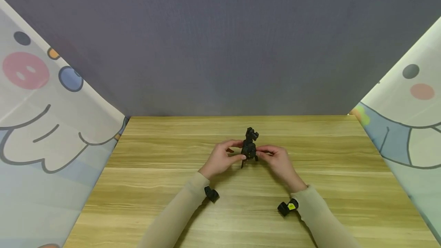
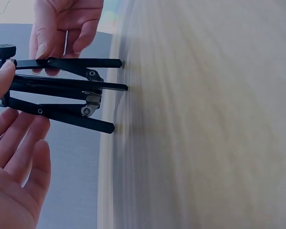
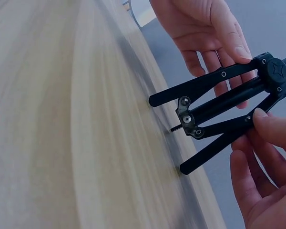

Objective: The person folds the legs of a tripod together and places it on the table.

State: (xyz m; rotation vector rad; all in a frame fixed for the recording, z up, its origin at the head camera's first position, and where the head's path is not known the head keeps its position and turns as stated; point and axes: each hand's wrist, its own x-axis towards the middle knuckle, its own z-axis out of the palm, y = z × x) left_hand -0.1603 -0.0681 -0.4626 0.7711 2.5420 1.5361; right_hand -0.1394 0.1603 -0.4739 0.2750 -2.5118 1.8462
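A small black tripod [image 1: 249,149] stands upright on the table between the two hands. My left hand [image 1: 222,159] holds it from the left, its thumb near the round knob [image 2: 4,51] and its other fingers behind. From the right, my right hand [image 1: 278,160] pinches one hinged leg between thumb and fingers, as the right wrist view shows. In that view the legs [image 3: 207,155] are partly spread around the central column [image 3: 229,101], joined to it by small metal brackets [image 3: 186,119]. Their tips are right at the tabletop. The tripod's head is outside both wrist views.
Beneath everything lies a wood-grain table [image 1: 241,209]. A grey panel [image 1: 220,49] rises at its back edge, and cartoon-printed cloths [image 1: 31,186] flank both sides. Black devices [image 1: 211,194] are strapped at both wrists, over beige sleeves.
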